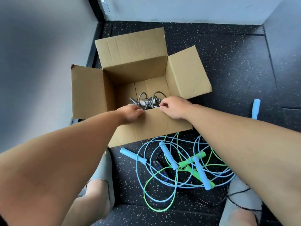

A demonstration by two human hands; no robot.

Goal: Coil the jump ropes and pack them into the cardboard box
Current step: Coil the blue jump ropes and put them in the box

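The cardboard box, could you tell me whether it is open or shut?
Open: the cardboard box has all four flaps spread outward, and a gray rope shows inside.

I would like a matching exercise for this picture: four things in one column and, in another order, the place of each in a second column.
Things:
1. grey jump rope
2. green jump rope
3. lone blue handle
4. left hand

Places:
A. on the floor, to the right of the cardboard box
B. at the near edge of the box
C. inside the box
D. tangled with blue ropes on the floor, near the box

Pairs: 1-C, 2-D, 3-A, 4-B
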